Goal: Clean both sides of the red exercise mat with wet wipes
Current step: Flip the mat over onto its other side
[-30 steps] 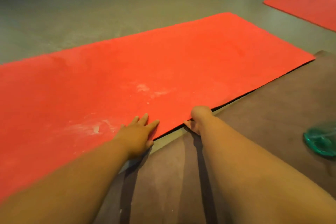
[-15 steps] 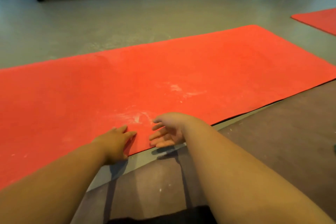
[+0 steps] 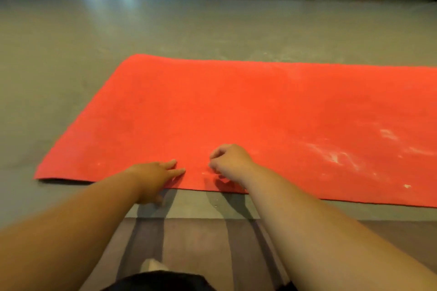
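Red exercise mat (image 3: 236, 106) is lying flat on the grey floor (image 3: 71, 66), and I'm working at the mat's near edge. My left hand (image 3: 156, 176) is pressing down there, fingers straight. My right hand (image 3: 230, 163) is sitting just beside it on the mat, fingers curled, and whether it's pinching anything I can't tell. White smears (image 3: 340, 156) are streaking the mat's right part. No wipe is showing, so I'm reckoning wiping isn't under way. Next I'm needing a wet wipe, then firm strokes toward those smears.

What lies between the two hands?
Only bare red mat separates the left hand and the right hand, as the head view shows.
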The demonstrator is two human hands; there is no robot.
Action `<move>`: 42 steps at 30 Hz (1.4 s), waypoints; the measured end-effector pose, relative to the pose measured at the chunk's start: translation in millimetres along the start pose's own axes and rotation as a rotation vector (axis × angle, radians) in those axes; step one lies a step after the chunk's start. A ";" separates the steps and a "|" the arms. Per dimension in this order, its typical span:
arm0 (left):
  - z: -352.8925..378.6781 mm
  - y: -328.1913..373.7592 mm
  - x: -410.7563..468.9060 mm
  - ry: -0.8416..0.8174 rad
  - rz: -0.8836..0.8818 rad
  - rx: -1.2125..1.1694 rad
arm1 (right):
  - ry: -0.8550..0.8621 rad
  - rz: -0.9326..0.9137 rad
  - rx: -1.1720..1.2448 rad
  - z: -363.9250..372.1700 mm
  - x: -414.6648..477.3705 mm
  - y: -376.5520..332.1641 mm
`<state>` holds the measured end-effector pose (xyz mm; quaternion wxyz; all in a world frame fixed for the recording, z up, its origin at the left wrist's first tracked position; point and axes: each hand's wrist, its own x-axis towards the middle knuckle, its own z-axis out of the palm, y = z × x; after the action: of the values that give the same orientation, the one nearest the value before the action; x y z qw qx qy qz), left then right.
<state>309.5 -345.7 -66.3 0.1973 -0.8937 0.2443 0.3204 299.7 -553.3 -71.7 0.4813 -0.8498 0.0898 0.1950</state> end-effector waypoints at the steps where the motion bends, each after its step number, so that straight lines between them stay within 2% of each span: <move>1: 9.0 -9.0 -2.3 0.056 0.018 -0.032 | -0.022 -0.069 -0.111 16.0 0.2 -8.5; 4: 25.5 -17.2 -6.3 0.275 0.045 -0.069 | -0.054 -0.230 -0.476 54.8 2.0 -21.8; 6: 40.7 -21.3 -3.6 0.309 0.063 -0.106 | -0.079 -0.343 -0.740 72.4 2.5 -22.0; 8: 55.1 -29.3 -1.4 0.288 -0.012 -0.170 | -0.090 -0.427 -0.934 79.9 4.1 -16.5; 10: 59.8 -38.7 1.5 0.279 -0.058 -0.164 | -0.075 -0.475 -1.008 79.4 7.1 -10.3; 15: 56.3 -42.2 4.9 0.231 0.024 0.051 | -0.028 -0.609 -1.172 74.7 10.9 -10.5; 18: 54.5 -31.1 4.2 0.268 -0.009 0.124 | -0.030 -0.642 -1.219 81.0 9.0 -17.7; 22: 47.3 -21.4 1.6 0.265 -0.083 0.084 | -0.047 -0.557 -1.238 92.5 4.9 -28.4; 30: 64.9 13.8 -45.1 0.214 -0.026 0.027 | -0.212 -0.513 -1.296 82.5 -49.7 -33.9; 35: 69.9 29.5 -65.5 0.253 -0.028 -0.017 | -0.209 -0.533 -1.302 77.6 -70.2 -28.3; 42: 85.6 28.9 -73.1 0.289 0.078 -0.128 | -0.284 -0.481 -1.300 75.7 -78.7 -16.0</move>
<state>203.1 -302.6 -84.4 0.0903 -0.9311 0.2837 0.2106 215.2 -483.1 -61.1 -0.0866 -0.9277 -0.2986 0.2066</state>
